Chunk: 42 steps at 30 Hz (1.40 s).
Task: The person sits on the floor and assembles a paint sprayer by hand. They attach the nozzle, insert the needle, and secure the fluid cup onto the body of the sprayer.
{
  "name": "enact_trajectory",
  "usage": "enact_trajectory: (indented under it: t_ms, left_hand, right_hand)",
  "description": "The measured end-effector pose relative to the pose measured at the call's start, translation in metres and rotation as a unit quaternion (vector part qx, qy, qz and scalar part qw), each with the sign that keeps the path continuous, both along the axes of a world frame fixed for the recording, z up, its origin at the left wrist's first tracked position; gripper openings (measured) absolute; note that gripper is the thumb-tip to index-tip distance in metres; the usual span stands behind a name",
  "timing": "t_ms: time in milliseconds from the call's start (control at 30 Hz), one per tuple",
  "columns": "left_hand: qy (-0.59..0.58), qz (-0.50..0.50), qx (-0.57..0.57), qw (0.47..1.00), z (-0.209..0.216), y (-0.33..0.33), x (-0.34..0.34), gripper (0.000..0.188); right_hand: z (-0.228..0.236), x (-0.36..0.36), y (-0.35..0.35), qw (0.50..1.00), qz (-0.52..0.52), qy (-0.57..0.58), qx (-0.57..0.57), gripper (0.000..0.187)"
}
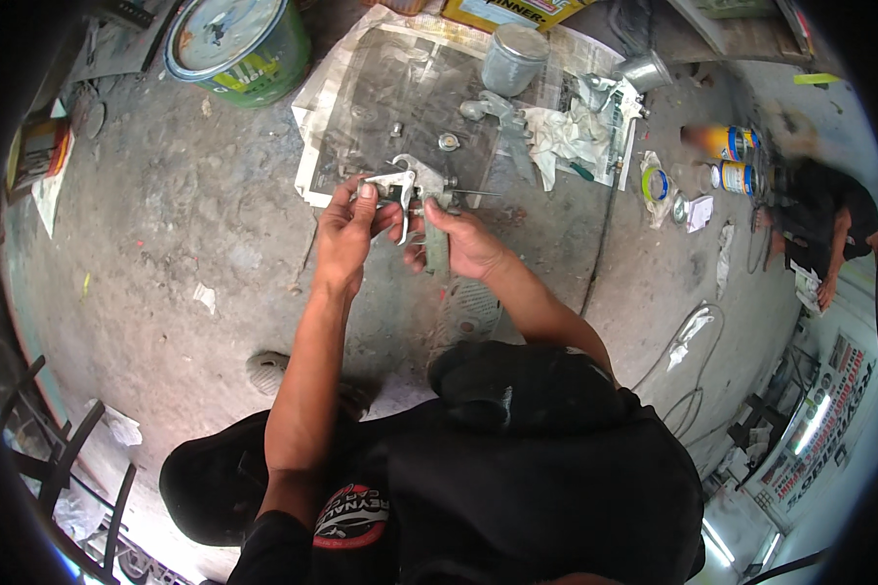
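In front of me, above the near edge of the newspaper, is a metal spray gun point(437, 246). My right hand point(468, 240) is closed round its grey-green handle. A thin rod point(478, 193) sticks out to the right of the gun body. My left hand point(346, 229) pinches the front of the gun beside its pale trigger point(406, 207); exactly which part those fingertips grip is partly hidden. Just beyond, a small round metal ring point(448, 142) and a small metal fitting point(397, 129) lie on the stained newspaper point(346, 97).
A second spray gun point(513, 132) lies by a crumpled white rag point(568, 136) and a grey metal cup point(515, 58). A green paint bucket point(236, 54) stands far left. At right, another person point(844, 214) crouches near several paint cans point(738, 177). A hose point(698, 390) loops across the floor.
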State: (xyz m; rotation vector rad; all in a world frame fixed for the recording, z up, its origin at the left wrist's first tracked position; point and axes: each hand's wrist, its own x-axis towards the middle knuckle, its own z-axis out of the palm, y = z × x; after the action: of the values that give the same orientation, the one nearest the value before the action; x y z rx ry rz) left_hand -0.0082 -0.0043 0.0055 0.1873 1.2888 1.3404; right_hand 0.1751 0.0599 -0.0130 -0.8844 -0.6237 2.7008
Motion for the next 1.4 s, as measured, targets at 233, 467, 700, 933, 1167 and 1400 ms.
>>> enact_trajectory:
  t_ms: [233, 467, 700, 933, 1167, 1400]
  left_hand:
    - [-0.002, -0.001, -0.016, 1.000, -0.002, 0.000, 0.000, 0.039]
    - [0.019, 0.000, -0.024, 1.000, 0.005, 0.001, -0.004, 0.033]
    - [0.048, -0.043, -0.005, 0.998, 0.013, 0.003, -0.003, 0.023]
    - [0.069, -0.018, -0.017, 0.997, -0.006, -0.001, -0.003, 0.023]
    - [-0.022, 0.028, -0.007, 0.999, -0.013, -0.003, -0.007, 0.027]
    - [-0.162, 0.066, -0.014, 0.984, -0.013, -0.007, -0.012, 0.024]
  right_hand:
    - [-0.003, 0.001, 0.003, 1.000, 0.005, -0.004, 0.014, 0.056]
    - [-0.009, 0.008, 0.010, 0.999, 0.018, -0.014, -0.050, 0.077]
    - [-0.011, 0.015, 0.017, 0.992, 0.038, 0.018, -0.120, 0.078]
    - [-0.011, 0.010, 0.018, 0.995, -0.002, -0.097, -0.032, 0.059]
    - [0.002, 0.025, 0.027, 0.998, 0.023, -0.045, 0.027, 0.044]
    - [0.009, 0.007, 0.016, 0.994, 0.035, -0.068, 0.073, 0.037]
